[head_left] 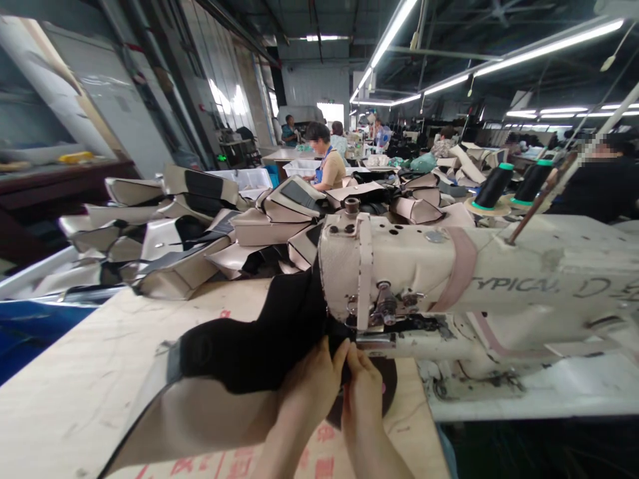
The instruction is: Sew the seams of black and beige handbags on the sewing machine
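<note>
The hands (pixel 308 392) pinch a black-and-beige upholstery panel (pixel 239 359) beneath the head of a cream sewing machine (pixel 449 286).

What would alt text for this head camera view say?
A left hand and right hand grip a black-and-beige panel beside the presser foot of a cream industrial sewing machine. Similar panels lie heaped beyond it, near black thread cones. A co-worker sits farther back in the workshop.

The black-and-beige upholstery panel (pixel 224 372) disappears behind the sewing machine head (pixel 399 273), hiding its far end; the needle cannot be made out.
</note>
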Motion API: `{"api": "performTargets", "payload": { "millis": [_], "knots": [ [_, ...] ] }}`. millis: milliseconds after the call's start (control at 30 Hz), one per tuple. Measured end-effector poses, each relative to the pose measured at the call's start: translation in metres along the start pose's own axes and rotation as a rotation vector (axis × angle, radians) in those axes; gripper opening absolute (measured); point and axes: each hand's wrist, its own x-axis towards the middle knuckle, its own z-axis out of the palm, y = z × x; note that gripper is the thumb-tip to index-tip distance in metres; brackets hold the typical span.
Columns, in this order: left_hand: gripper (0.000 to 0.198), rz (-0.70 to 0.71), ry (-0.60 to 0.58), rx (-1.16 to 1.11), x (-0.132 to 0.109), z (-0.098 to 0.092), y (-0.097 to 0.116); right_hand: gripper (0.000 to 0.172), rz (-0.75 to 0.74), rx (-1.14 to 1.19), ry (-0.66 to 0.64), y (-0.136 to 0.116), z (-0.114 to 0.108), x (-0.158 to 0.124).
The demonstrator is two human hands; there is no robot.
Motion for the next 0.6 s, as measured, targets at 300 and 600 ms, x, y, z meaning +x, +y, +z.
{"api": "performTargets", "payload": {
  "millis": [300, 600],
  "knots": [
    [0.052, -0.121, 0.035, -0.048, 0.021, 0.017, 0.008, 0.041, 0.092, 0.07, 0.0, 0.004, -0.002, 0.002],
    [0.03, 0.037, 0.072, 0.104, 0.03, 0.031, -0.007, 0.043, 0.132, 0.081, 0.063, -0.001, 0.002, 0.003]
  ]
}}
